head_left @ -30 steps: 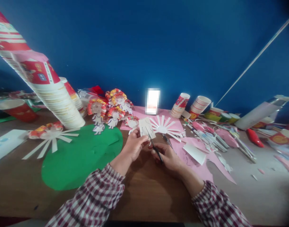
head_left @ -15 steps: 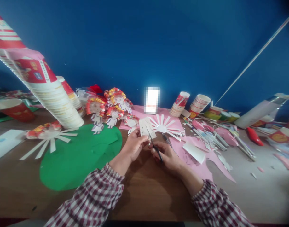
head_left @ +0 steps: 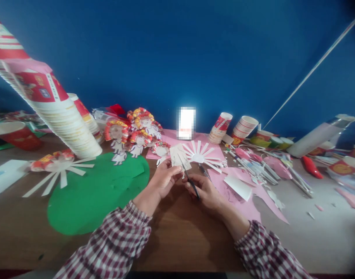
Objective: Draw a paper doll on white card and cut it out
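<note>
Between thumb and fingers, my left hand [head_left: 165, 179] pinches a small off-white piece of paper [head_left: 176, 155] with drawn lines on it. My right hand [head_left: 205, 192] is closed round the dark handles of a pair of scissors [head_left: 192, 183], whose blades reach up across the paper. Just beyond the paper lies a white cut cup [head_left: 198, 158] with its strips fanned out. Left of my hands, a green paper sheet [head_left: 98, 197] lies on the table, and paper figures with red and yellow rings [head_left: 117, 133] stand at its far edge.
A tall stack of paper cups [head_left: 64, 112] leans at the left. Shorter cup stacks [head_left: 246, 128] stand at the back right. Pink paper scraps [head_left: 238, 205], markers [head_left: 266, 170] and a red object [head_left: 312, 167] lie to the right. A blurred bright rectangle [head_left: 186, 123] stands by the blue wall.
Hardly anything differs. The whole view has shifted very slightly; both hands, the paper and the scissors keep nearly the same position.
</note>
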The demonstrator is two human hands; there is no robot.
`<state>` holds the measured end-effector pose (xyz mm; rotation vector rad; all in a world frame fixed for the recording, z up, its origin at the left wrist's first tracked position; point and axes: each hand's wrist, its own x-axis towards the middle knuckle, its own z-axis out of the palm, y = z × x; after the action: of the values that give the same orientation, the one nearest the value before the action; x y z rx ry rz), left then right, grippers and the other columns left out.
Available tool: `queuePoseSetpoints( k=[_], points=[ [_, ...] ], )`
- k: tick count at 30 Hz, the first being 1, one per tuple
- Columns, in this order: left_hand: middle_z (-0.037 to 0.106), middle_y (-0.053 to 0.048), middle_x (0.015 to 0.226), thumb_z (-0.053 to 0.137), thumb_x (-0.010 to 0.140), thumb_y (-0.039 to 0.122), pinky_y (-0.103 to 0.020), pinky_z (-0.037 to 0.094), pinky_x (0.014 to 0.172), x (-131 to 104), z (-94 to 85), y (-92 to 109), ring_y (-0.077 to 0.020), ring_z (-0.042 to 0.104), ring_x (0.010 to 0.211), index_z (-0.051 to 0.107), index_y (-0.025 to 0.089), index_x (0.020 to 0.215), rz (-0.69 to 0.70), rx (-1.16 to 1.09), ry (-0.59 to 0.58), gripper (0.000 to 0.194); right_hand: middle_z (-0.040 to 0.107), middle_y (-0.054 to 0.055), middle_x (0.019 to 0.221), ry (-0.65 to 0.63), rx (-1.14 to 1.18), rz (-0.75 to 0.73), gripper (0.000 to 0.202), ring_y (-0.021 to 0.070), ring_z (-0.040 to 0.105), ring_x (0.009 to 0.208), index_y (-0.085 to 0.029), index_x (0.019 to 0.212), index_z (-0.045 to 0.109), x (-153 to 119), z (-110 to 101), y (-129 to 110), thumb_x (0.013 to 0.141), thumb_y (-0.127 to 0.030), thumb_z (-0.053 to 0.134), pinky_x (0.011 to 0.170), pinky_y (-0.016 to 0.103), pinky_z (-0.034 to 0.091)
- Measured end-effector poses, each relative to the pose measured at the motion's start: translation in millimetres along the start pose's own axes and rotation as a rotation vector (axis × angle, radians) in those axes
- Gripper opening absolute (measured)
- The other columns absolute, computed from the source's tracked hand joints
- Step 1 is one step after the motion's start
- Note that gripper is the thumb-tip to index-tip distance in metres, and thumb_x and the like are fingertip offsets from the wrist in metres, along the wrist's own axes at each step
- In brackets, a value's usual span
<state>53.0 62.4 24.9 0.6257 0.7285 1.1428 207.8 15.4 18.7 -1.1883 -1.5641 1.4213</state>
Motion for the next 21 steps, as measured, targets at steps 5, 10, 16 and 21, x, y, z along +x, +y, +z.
queuePoseSetpoints(
  k=[5, 10, 16, 21],
  points=[
    [0.061, 0.001, 0.071, 0.074, 0.057, 0.008, -0.020, 0.046, 0.059, -0.8, 0.4, 0.2, -0.0076, 0.056, 0.063, 0.059, 0.014, 0.086, -0.008, -0.002, 0.017, 0.033, 0.045, -0.005, 0.059, -0.004, 0.000, 0.003, 0.034, 0.0102, 0.040, 0.053, -0.019, 0.099, 0.062, 0.7, -0.6, -0.5, 0.081, -0.047, 0.062, 0.049, 0.023, 0.034],
    [0.062, 0.001, 0.072, 0.073, 0.057, 0.007, -0.020, 0.047, 0.059, -1.5, 0.3, 1.4, -0.0076, 0.056, 0.063, 0.059, 0.014, 0.084, -0.019, -0.010, 0.023, 0.032, 0.045, -0.004, 0.060, 0.004, -0.011, 0.009, 0.036, 0.0100, 0.040, 0.053, -0.019, 0.099, 0.062, 0.6, -0.6, 0.8, 0.081, -0.050, 0.061, 0.048, 0.022, 0.033],
    [0.064, 0.000, 0.074, 0.073, 0.057, 0.008, -0.021, 0.048, 0.060, -1.3, 0.2, 1.6, -0.0091, 0.058, 0.066, 0.059, 0.014, 0.083, -0.024, -0.026, 0.041, 0.031, 0.046, -0.004, 0.061, -0.007, 0.007, 0.000, 0.032, 0.0100, 0.040, 0.053, -0.020, 0.099, 0.062, 1.2, -0.9, 2.5, 0.080, -0.046, 0.063, 0.047, 0.022, 0.033],
    [0.064, -0.001, 0.076, 0.072, 0.058, 0.012, -0.023, 0.050, 0.060, -0.4, -0.6, 0.9, -0.0110, 0.059, 0.068, 0.057, 0.015, 0.080, -0.030, -0.021, 0.092, 0.027, 0.046, -0.004, 0.061, -0.023, 0.026, 0.021, 0.033, 0.0104, 0.041, 0.053, -0.021, 0.099, 0.062, 0.9, 0.0, 2.2, 0.080, -0.048, 0.062, 0.048, 0.023, 0.034]
  ],
)
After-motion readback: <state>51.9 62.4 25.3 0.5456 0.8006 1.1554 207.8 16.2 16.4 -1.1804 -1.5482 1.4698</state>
